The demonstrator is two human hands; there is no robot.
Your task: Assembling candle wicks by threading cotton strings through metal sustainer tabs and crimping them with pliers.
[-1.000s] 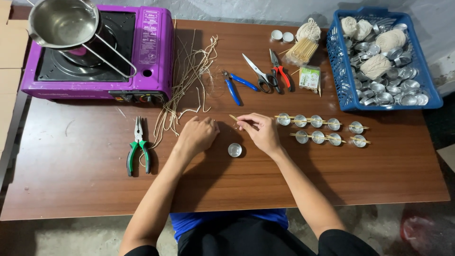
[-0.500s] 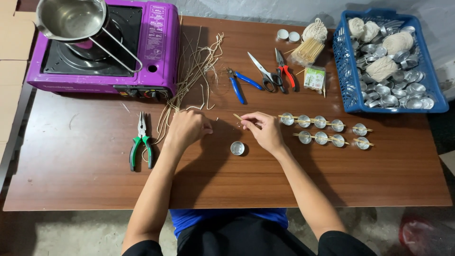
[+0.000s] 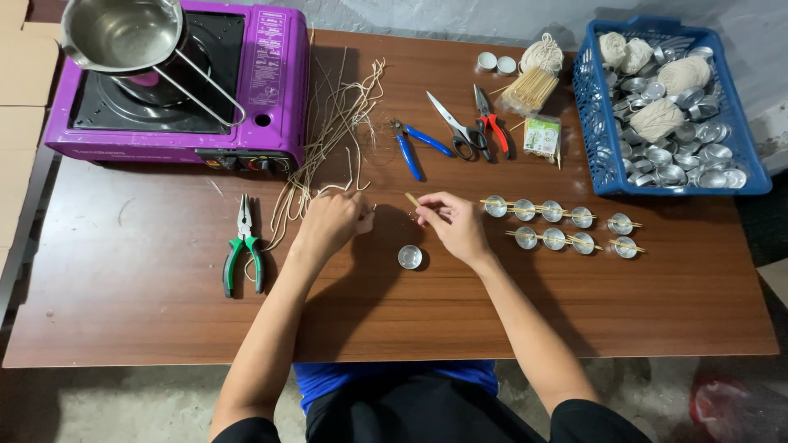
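My left hand (image 3: 332, 221) rests on the brown table (image 3: 123, 312) with its fingers closed on the end of a pale wick string from the loose bundle of strings (image 3: 328, 139). My right hand (image 3: 450, 223) pinches a short wooden stick (image 3: 412, 199) just to the right of it. A small empty metal cup (image 3: 410, 257) stands on the table below and between both hands. To the right lie two rows of metal cups (image 3: 558, 226) with sticks laid across them.
A purple portable stove (image 3: 271, 90) carries a steel saucepan (image 3: 123, 33) at the back left. Green pliers (image 3: 244, 250), blue pliers (image 3: 414, 148), scissors (image 3: 455, 127) and red cutters (image 3: 491, 127) lie about. A blue basket (image 3: 595, 156) holds cups and string balls.
My left hand has moved a little toward the strings and closed on one. The right hand keeps the stick in nearly the same place.
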